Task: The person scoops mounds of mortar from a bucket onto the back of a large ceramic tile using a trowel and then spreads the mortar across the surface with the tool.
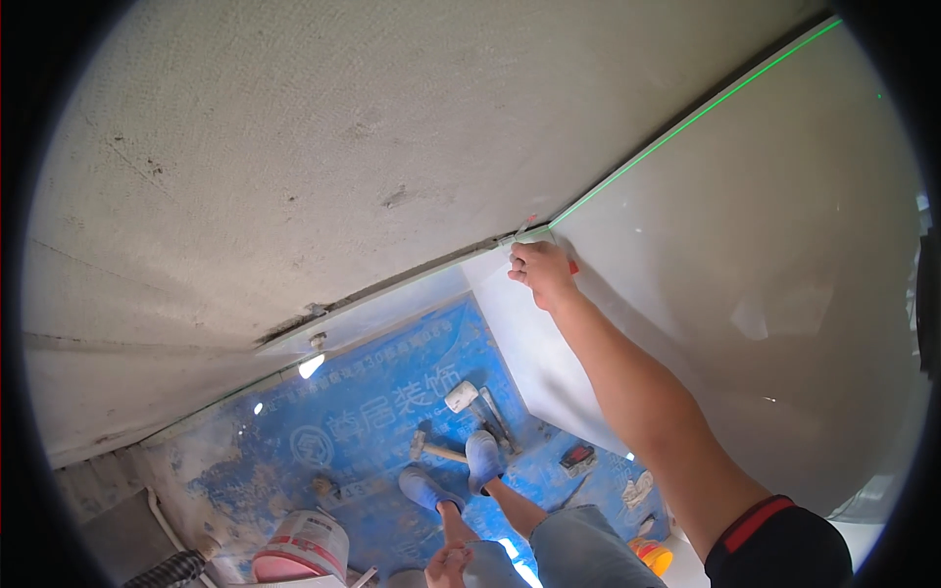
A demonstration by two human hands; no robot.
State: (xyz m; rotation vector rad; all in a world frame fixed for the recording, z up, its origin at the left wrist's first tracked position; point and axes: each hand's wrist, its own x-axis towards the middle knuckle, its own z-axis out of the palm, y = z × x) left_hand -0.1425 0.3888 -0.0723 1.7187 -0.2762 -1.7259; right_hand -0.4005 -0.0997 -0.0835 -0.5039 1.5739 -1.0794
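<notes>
Your right hand [541, 272] is at the corner end of the glossy panel's [774, 225] top edge; a narrow dark gap parts that edge from the rough wall [323, 147]. Its fingers curl together; you cannot tell what they pinch. Your left hand [450, 565] hangs before your thigh, fingers bent, grip unclear. A mallet [461, 396] and hammer [437, 449] crowd your feet.

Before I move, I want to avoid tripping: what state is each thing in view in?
Right hand: up at the wall, fingers curled
Left hand: low, fingers curled
Green laser line: lit
White-headed mallet: lying down
Hammer: lying down
Clogs: worn
Blue floor sheet: spread out, soiled
Bucket: contents unclear
</notes>
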